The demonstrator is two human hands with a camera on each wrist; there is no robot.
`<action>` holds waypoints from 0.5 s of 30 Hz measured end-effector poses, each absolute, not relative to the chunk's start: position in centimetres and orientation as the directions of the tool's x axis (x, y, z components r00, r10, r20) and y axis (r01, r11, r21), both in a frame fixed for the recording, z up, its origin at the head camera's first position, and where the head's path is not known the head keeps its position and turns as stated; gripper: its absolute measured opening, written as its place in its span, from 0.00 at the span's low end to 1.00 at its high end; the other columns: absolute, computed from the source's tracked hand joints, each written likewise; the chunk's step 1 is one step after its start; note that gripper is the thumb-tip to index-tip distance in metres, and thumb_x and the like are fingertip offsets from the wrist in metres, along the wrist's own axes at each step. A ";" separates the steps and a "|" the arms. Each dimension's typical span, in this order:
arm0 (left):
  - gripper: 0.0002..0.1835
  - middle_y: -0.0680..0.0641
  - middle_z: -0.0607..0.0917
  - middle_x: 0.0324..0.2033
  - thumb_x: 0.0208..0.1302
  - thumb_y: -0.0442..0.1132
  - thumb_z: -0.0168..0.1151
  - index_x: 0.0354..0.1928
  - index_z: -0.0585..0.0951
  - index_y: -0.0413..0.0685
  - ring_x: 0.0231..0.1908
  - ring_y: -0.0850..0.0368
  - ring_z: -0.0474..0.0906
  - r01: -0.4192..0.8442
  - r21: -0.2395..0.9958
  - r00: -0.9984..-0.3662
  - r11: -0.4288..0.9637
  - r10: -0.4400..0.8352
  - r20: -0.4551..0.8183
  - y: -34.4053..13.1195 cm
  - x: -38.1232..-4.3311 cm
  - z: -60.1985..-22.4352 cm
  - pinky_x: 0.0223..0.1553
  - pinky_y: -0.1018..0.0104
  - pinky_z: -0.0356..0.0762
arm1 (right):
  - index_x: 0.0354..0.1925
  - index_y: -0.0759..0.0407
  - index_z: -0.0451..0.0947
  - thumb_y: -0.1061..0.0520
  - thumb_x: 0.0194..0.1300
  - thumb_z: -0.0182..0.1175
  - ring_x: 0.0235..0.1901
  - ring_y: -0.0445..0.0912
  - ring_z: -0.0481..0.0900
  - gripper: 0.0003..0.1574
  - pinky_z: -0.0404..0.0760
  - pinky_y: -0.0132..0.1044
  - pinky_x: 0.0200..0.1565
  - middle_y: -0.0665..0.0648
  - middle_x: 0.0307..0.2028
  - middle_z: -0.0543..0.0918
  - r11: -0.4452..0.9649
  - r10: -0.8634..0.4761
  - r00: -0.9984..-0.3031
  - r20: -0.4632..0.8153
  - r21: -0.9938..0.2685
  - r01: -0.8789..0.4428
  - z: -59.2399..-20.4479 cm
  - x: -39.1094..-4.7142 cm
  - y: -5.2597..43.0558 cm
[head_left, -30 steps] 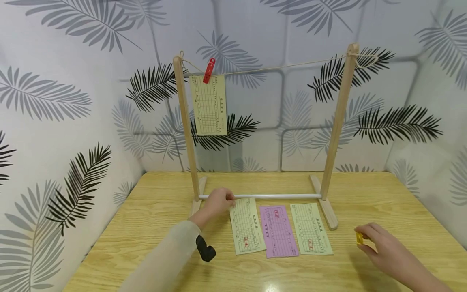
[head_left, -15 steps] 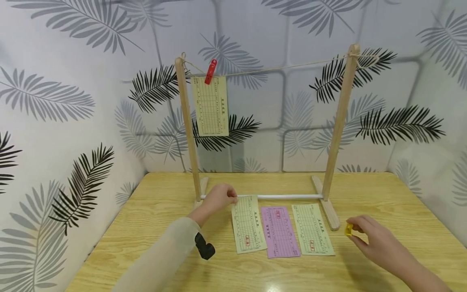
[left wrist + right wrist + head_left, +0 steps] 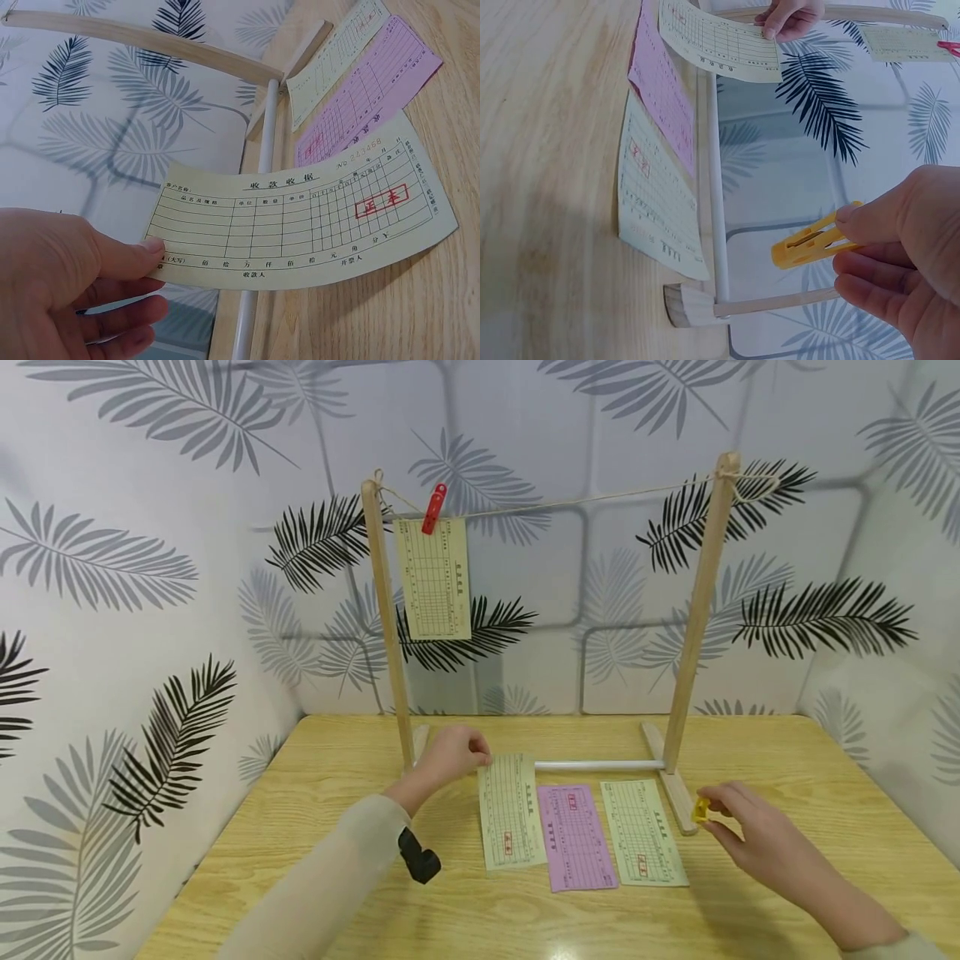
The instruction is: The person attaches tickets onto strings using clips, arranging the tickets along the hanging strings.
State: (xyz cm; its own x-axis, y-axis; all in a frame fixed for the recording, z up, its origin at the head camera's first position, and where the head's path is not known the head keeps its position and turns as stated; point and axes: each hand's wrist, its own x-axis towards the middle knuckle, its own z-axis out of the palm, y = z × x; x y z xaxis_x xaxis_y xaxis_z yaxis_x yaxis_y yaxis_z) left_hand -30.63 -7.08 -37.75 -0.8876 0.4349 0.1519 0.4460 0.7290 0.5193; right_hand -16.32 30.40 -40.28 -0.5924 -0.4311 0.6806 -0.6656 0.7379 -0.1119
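Observation:
My left hand (image 3: 452,757) pinches a pale green receipt slip (image 3: 300,225) by its upper left corner; the slip bows and its top is lifted in the left wrist view. In my right hand (image 3: 765,843) a yellow clothespin (image 3: 810,241) is held between thumb and fingers, its jaws pointing away from the palm. A purple slip (image 3: 577,837) and another pale green slip (image 3: 643,832) lie on the table between the hands. One more slip (image 3: 433,581) hangs from the string (image 3: 592,500), fastened by a red clothespin (image 3: 433,508).
A wooden frame with a left post (image 3: 387,627) and a right post (image 3: 701,618) carries the string. A white rod (image 3: 600,765) joins the posts low down, behind the slips. The frame's right foot (image 3: 678,802) stands close to my right hand on the wooden table (image 3: 300,877).
My left hand has risen slightly, lifting the pale green slip's top edge with it. My right hand has moved left and up with the yellow clothespin, nearer the frame's right foot.

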 end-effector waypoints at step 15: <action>0.03 0.54 0.81 0.27 0.59 0.37 0.64 0.29 0.83 0.48 0.26 0.60 0.74 0.474 0.492 -0.875 0.730 0.451 0.174 -7.1 -30.9 -35.5 0.29 0.66 0.73 | 0.43 0.68 0.75 0.39 0.69 0.38 0.30 0.44 0.76 0.35 0.72 0.21 0.33 0.54 0.35 0.76 0.690 -0.474 -0.501 0.724 -0.049 -0.722 -38.7 -18.0 28.9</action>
State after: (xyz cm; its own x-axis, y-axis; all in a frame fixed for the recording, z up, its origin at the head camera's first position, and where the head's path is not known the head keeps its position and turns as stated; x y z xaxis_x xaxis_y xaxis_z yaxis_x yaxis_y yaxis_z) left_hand -30.88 -7.13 -35.47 -0.8754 0.4509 0.1745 0.4742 0.7304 0.4916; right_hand -18.00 28.87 -38.66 -0.5014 -0.4741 0.7237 -0.7225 0.6897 -0.0487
